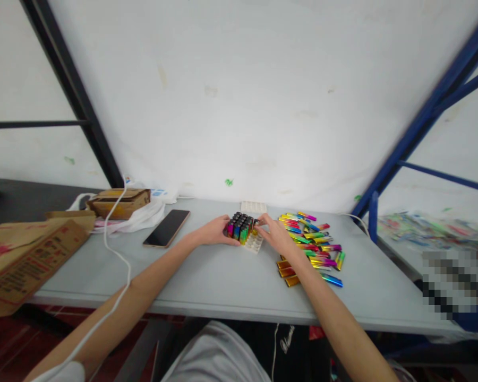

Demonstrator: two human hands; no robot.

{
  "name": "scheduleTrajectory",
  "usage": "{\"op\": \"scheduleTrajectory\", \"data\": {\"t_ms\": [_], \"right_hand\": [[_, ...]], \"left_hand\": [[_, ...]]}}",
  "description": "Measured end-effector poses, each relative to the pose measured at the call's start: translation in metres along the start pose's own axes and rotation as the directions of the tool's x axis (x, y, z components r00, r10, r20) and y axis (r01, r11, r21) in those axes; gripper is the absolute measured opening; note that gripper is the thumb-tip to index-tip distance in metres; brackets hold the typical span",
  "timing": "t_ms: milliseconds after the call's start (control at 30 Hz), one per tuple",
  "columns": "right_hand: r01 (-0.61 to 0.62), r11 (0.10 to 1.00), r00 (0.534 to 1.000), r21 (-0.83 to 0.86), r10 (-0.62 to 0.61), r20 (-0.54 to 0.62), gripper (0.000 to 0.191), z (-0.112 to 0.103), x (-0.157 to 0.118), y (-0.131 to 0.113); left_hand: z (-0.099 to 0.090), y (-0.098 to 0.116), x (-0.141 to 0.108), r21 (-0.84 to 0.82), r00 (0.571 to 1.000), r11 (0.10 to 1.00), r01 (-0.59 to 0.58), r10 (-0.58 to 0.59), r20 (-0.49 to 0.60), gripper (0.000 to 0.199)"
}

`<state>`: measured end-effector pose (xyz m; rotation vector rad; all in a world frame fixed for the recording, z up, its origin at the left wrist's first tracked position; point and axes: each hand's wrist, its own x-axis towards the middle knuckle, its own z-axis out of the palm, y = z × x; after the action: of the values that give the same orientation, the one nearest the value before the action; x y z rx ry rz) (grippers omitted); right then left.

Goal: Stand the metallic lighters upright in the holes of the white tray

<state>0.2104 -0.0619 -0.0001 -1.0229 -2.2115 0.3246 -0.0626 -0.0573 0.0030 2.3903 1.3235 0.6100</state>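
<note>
A block of upright lighters with black tops and shiny rainbow bodies stands in a white tray with rows of sockets. Curled round the left side of this block is my left hand, thumb along the near side. My right hand is at the tray's right edge, its fingertips pinched on a single lighter partly hidden by them. To the right, a loose pile of lighters in metallic gold, red, green, blue and purple lies on the grey table, partly behind my right forearm.
Another white tray lies by the wall. A phone, a cardboard box on white plastic and a large brown carton are at left. A white cable hangs across my left arm. Blue frame bars rise at right, near a blurred-out person.
</note>
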Motion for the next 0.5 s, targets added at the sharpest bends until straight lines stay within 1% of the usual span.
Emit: {"op": "scheduleTrajectory", "data": {"t_ms": [100,167,233,267,333,433,500], "right_hand": [[-0.013,0.994,0.998,-0.105,0.007,-0.064,0.025,-0.018,-0.002,0.007],[-0.068,0.975,0.993,-0.209,0.046,-0.106,0.032,-0.028,-0.005,0.015],[-0.117,0.941,0.990,-0.317,0.087,-0.108,0.028,-0.034,-0.009,0.023],[-0.126,0.925,0.991,-0.358,0.102,-0.085,0.025,-0.035,-0.010,0.026],[-0.104,0.910,0.993,-0.402,0.115,0.003,0.023,-0.036,-0.014,0.030],[-0.048,0.914,0.984,-0.402,0.113,0.141,0.029,-0.039,-0.018,0.034],[-0.037,0.917,0.973,-0.397,0.125,0.197,0.027,-0.042,-0.020,0.037]], "left_hand": [[0.000,0.000,0.000,0.054,1.000,0.999,-0.007,0.006,0.015,0.071],[0.000,0.001,0.000,0.071,1.000,0.997,-0.019,0.018,0.021,0.067],[0.000,0.001,0.000,0.070,0.999,0.997,-0.026,0.024,0.025,0.067],[0.000,0.000,0.001,0.064,0.999,0.998,-0.022,0.020,0.025,0.068],[0.000,0.000,0.001,0.051,1.000,0.999,-0.008,0.007,0.021,0.071],[0.002,-0.001,0.001,0.044,1.000,0.999,0.009,-0.009,0.016,0.074],[0.003,-0.002,0.001,0.040,1.000,0.999,0.014,-0.015,0.020,0.075]]}}
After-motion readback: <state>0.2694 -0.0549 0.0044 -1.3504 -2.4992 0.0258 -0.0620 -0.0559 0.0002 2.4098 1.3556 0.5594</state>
